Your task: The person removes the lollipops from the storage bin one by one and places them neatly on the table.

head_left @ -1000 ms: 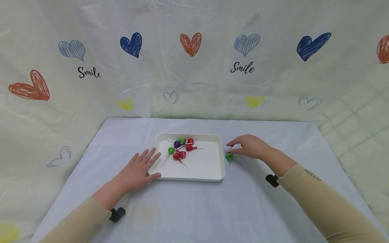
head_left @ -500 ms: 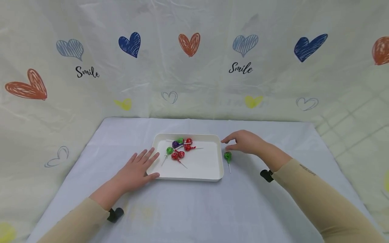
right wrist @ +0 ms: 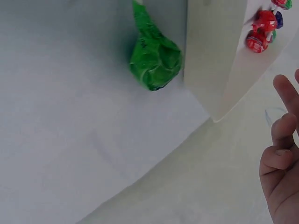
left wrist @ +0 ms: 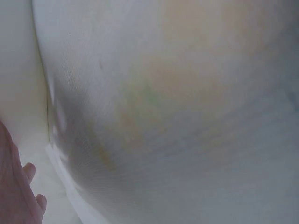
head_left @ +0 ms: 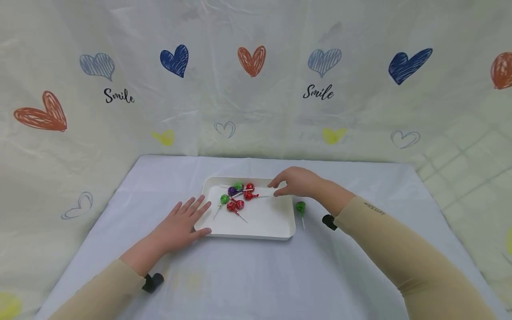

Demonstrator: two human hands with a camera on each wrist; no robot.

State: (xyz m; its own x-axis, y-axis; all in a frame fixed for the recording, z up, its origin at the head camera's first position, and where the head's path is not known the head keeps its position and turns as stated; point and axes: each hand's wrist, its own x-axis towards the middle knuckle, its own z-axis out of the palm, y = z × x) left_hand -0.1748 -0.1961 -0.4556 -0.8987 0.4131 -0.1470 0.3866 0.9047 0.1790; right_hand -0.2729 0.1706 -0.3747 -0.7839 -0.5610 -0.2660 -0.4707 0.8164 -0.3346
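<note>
A white tray point(head_left: 268, 224) lies on the cloth-covered table with several wrapped lollipops in its left half: green point(head_left: 225, 199), purple point(head_left: 232, 191) and red point(head_left: 239, 204) ones. Fingers spread, my left hand point(head_left: 178, 226) rests on the tray's left edge; the left wrist view catches only a bit of it. My right hand point(head_left: 300, 181) reaches over the tray's right rim, thumb and fingers apart with nothing between them. Just outside that rim lies one green lollipop point(head_left: 301, 207), seen large in the right wrist view beside the tray wall point(right wrist: 210, 56).
White cloth point(head_left: 240, 280) covers the table. Behind it hangs a pale sheet point(head_left: 276, 120) printed with hearts and "Smile". A small black wrist camera sits on each wrist, the right one point(head_left: 330, 222) beside its sleeve.
My right hand has moved left, away from the green lollipop beside the tray, to over the tray's right side. That lollipop and my left hand have stayed in place.
</note>
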